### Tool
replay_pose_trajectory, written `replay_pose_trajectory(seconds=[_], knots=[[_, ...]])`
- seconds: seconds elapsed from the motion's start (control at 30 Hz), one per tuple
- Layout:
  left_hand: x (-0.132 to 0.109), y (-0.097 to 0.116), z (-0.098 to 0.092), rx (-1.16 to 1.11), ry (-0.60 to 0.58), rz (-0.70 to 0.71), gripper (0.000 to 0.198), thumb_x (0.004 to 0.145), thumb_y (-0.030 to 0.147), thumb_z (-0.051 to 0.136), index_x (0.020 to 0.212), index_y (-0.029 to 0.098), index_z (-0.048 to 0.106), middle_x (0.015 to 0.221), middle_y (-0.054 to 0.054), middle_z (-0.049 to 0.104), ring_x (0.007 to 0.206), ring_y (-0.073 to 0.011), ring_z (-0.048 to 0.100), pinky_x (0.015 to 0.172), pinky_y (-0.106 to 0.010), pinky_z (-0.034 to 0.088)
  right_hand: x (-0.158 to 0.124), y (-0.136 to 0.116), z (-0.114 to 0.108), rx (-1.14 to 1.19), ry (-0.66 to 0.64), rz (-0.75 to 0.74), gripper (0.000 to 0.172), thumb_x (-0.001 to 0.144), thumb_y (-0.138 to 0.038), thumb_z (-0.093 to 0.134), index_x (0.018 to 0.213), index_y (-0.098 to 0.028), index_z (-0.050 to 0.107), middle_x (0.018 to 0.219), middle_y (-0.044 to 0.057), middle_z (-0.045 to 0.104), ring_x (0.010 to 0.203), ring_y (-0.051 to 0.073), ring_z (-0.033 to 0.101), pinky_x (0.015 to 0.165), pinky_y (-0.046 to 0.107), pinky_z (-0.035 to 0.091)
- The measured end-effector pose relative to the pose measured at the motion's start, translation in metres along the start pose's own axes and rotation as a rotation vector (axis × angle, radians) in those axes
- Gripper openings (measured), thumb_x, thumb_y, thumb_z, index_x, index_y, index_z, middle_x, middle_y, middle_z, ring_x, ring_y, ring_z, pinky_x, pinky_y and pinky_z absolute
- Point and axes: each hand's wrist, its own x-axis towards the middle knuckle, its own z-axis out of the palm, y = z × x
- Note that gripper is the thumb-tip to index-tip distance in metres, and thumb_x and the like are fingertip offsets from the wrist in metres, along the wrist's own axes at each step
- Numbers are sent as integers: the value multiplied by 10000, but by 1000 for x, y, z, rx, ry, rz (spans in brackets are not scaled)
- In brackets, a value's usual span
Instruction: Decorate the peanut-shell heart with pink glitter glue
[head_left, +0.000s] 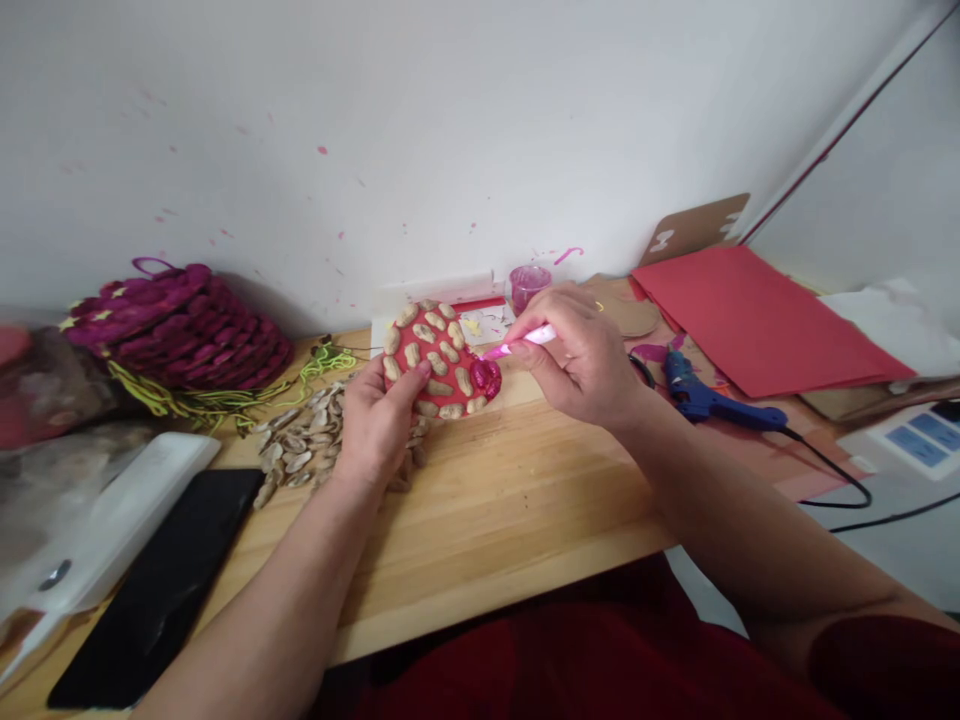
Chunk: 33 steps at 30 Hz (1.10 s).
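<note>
My left hand (381,415) grips a red cutout (427,350) by its lower left edge, thumb on top. Rows of peanut shells (436,363) sit on its face, and the shells at its right end (487,378) are coated in glossy magenta. Pinched in my right hand (589,355) is a paintbrush (531,341) with a white and pink handle. Its tip is at the magenta end of the cutout; exact contact is hard to make out. Behind my right hand stands a small clear cup (529,286) of magenta paint. Loose peanut shells (304,440) lie heaped under my left hand.
A stack of magenta-painted pieces (187,330) with yellow-green cords stands at the back left. A black phone (161,590) and a white device (131,520) lie at the left. On the right are a blue glue gun (720,405) with its cable and red sheets (765,315).
</note>
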Motion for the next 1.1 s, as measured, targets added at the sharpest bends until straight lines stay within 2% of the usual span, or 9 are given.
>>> replay_pose_trajectory(seconds=[0.43,0.6,0.7,0.9,1.1], knots=[[0,-1,0,3,-1,-31,319,697,341,899,917,188,728,772,-37,814,637,-223,773,615,-301,622,0,0,1,1,-8,10,84,1002,-279,619,933,-244,653,863,24,707,856,229,631,867,425,451],[-2,2,2,-10,17,-50,308,665,323,910,849,187,705,668,-9,770,494,-172,689,457,-228,500,0,0,3,-38,8,-6,78,998,-272,618,929,-243,640,857,25,703,857,233,621,854,424,453],[-2,4,3,-3,31,-64,323,647,331,912,837,186,695,632,-4,749,453,-159,653,415,-214,439,0,0,1,-36,42,-20,52,990,-251,624,943,-241,642,879,33,712,884,237,636,871,425,464],[-2,2,2,20,16,-67,356,663,371,914,879,189,698,703,-23,778,499,-168,677,462,-233,473,0,-1,2,-33,-14,5,83,993,-267,621,918,-237,640,845,24,701,847,229,623,851,416,457],[-2,3,2,35,17,-49,335,681,368,909,878,193,702,692,-18,773,504,-170,681,459,-232,479,1,-1,-1,-30,10,0,71,989,-272,618,925,-247,633,858,27,709,866,239,631,857,419,444]])
